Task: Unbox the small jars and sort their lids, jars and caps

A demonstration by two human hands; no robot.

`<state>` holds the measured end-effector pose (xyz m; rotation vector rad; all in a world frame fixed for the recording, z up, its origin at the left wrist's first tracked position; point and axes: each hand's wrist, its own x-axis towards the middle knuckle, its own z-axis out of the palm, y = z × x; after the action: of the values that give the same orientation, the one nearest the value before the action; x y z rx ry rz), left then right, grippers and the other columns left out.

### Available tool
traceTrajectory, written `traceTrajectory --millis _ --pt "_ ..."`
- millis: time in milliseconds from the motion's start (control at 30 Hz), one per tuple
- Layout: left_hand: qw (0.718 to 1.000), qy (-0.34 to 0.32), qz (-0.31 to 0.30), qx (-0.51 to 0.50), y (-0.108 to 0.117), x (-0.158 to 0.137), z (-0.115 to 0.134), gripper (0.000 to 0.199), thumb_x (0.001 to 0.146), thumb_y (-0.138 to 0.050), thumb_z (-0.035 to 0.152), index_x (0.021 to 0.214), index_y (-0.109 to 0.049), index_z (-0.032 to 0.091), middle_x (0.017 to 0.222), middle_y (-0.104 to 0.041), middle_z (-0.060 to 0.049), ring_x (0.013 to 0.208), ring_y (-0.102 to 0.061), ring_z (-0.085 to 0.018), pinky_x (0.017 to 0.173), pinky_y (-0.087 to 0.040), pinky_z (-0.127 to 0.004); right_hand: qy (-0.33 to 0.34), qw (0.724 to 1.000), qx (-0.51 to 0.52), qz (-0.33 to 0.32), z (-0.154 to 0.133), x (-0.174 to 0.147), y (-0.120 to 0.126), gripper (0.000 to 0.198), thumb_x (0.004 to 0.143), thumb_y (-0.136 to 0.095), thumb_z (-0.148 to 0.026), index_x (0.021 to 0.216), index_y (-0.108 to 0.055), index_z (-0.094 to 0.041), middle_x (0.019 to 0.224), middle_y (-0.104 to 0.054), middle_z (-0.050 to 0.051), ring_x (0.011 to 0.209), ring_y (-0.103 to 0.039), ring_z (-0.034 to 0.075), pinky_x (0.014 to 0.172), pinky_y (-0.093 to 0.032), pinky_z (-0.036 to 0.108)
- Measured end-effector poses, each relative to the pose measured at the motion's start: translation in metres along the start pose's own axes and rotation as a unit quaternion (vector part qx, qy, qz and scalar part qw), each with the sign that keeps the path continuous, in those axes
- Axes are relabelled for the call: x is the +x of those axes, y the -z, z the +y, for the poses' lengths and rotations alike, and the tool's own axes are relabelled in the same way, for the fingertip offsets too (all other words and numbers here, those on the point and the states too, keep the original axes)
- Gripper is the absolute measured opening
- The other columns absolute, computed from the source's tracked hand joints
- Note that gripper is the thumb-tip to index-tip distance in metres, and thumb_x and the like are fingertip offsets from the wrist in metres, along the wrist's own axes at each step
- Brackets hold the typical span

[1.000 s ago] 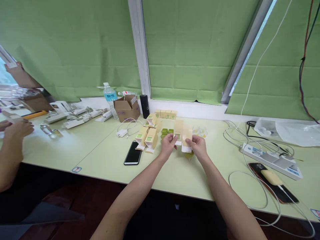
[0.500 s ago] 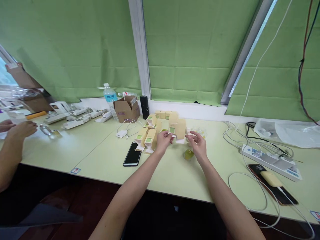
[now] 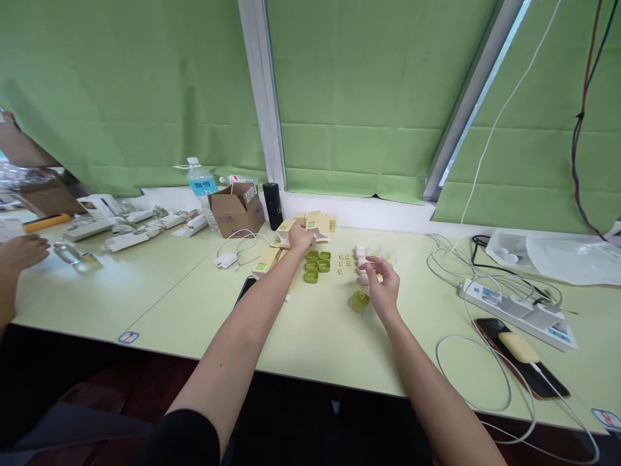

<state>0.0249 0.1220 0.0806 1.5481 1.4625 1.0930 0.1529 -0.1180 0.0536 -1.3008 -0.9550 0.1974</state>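
Note:
My left hand (image 3: 301, 239) reaches to the back of the table, its fingers closed on a small cream box (image 3: 317, 224) with a green window. Around it stand other cream boxes, one of them a box (image 3: 264, 264) partly behind my forearm. My right hand (image 3: 383, 285) hovers empty with fingers loosely apart, beside a row of pale pink pieces (image 3: 360, 254). Below it, a green cup (image 3: 359, 301) sits in a clear cover. Several green square cups (image 3: 317, 265) and small yellow pieces (image 3: 340, 263) lie between my hands.
A black phone (image 3: 245, 289) lies partly under my left arm. Farther back are a charger (image 3: 226, 260), a brown carton (image 3: 236, 211), a black cylinder (image 3: 273, 206) and a water bottle (image 3: 202, 184). Cables and a power strip (image 3: 517, 313) occupy the right. Another person's hand (image 3: 23, 251) is at far left.
My left hand has carried the cream box left and back to the other boxes, uncovering the green cups and yellow pieces. My right hand stays nearly in place. The view has shifted slightly.

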Motion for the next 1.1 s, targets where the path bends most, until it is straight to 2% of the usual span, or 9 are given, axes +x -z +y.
traceTrajectory --millis 100,167,267,367,500,667,800,933,1100 --pt "1.000 -0.012 -0.009 -0.012 0.012 -0.009 -0.001 0.036 0.075 -0.074 0.015 0.110 -0.068 0.013 0.078 -0.075 -0.006 0.060 -0.070 -0.017 0.059 -0.055 -0.026 0.020 1.000 -0.008 0.005 -0.004 -0.001 0.000 0.027 0.088 -0.063 -0.045 0.101 -0.070 -0.022 0.085 -0.077 0.005 0.086 -0.069 0.024 0.086 -0.048 0.040" --pt "0.999 -0.024 -0.008 -0.024 0.032 -0.018 -0.001 0.036 0.079 -0.069 0.016 0.114 -0.066 0.012 0.073 -0.073 -0.004 0.057 -0.068 -0.015 0.055 -0.053 -0.023 0.026 1.000 -0.010 0.003 -0.006 -0.003 0.000 0.026 0.088 -0.063 -0.044 0.101 -0.070 -0.022 0.085 -0.077 0.005 0.086 -0.069 0.023 0.087 -0.048 0.040" --pt "0.996 -0.063 0.014 -0.067 0.080 -0.033 0.000 0.038 0.077 -0.066 0.014 0.115 -0.065 0.012 0.071 -0.072 -0.004 0.055 -0.067 -0.015 0.050 -0.051 -0.022 0.031 0.999 -0.007 0.000 -0.007 -0.004 -0.002 0.026 0.088 -0.064 -0.043 0.101 -0.071 -0.022 0.084 -0.076 0.005 0.086 -0.069 0.024 0.088 -0.048 0.041" --pt "0.995 -0.088 0.038 -0.037 0.134 -0.048 -0.008 0.033 0.072 -0.064 0.014 0.105 -0.066 0.012 0.063 -0.068 -0.001 0.046 -0.060 -0.015 0.045 -0.047 -0.023 0.035 0.999 -0.006 0.001 -0.007 -0.004 -0.003 0.027 0.089 -0.063 -0.044 0.101 -0.071 -0.021 0.084 -0.076 0.005 0.088 -0.069 0.024 0.088 -0.048 0.041" --pt "0.997 -0.055 0.035 0.029 0.178 -0.065 -0.035 0.034 0.068 -0.060 0.013 0.102 -0.065 0.016 0.055 -0.064 0.002 0.042 -0.056 -0.015 0.043 -0.043 -0.023 0.031 0.999 -0.016 -0.002 -0.005 -0.004 -0.004 0.028 0.089 -0.062 -0.045 0.101 -0.071 -0.021 0.086 -0.077 0.006 0.089 -0.069 0.025 0.087 -0.048 0.041" --pt "0.989 -0.028 0.020 0.141 0.185 -0.075 -0.065 0.036 0.068 -0.061 0.013 0.103 -0.063 0.019 0.053 -0.064 0.003 0.044 -0.059 -0.017 0.048 -0.044 -0.025 0.034 0.999 -0.029 -0.012 0.002 -0.004 -0.005 0.028 0.088 -0.062 -0.045 0.100 -0.071 -0.022 0.085 -0.077 0.006 0.092 -0.068 0.026 0.087 -0.048 0.042" --pt "0.981 -0.033 0.024 0.189 0.178 -0.075 -0.066 0.042 0.066 -0.061 0.011 0.107 -0.061 0.019 0.056 -0.066 0.003 0.051 -0.063 -0.019 0.057 -0.046 -0.026 0.032 0.999 -0.039 -0.016 0.008 -0.003 -0.005 0.028 0.088 -0.061 -0.045 0.099 -0.071 -0.022 0.085 -0.077 0.006 0.093 -0.068 0.027 0.088 -0.048 0.043" --pt "0.973 -0.061 0.010 0.221 0.175 -0.074 -0.063 0.038 0.067 -0.061 0.010 0.104 -0.062 0.020 0.058 -0.065 0.003 0.058 -0.064 -0.019 0.061 -0.044 -0.026 0.036 0.998 -0.048 -0.016 0.011 -0.003 -0.004 0.028 0.088 -0.060 -0.045 0.100 -0.072 -0.022 0.086 -0.077 0.006 0.094 -0.068 0.027 0.088 -0.048 0.043" --pt "0.969 -0.104 -0.009 0.226 0.173 -0.074 -0.067 0.030 0.077 -0.059 0.018 0.107 -0.063 0.022 0.064 -0.068 0.002 0.066 -0.067 -0.021 0.065 -0.045 -0.028 0.045 0.997 -0.055 -0.018 0.011 -0.003 -0.004 0.028 0.089 -0.060 -0.044 0.101 -0.071 -0.022 0.086 -0.077 0.006 0.095 -0.068 0.027 0.090 -0.048 0.044"
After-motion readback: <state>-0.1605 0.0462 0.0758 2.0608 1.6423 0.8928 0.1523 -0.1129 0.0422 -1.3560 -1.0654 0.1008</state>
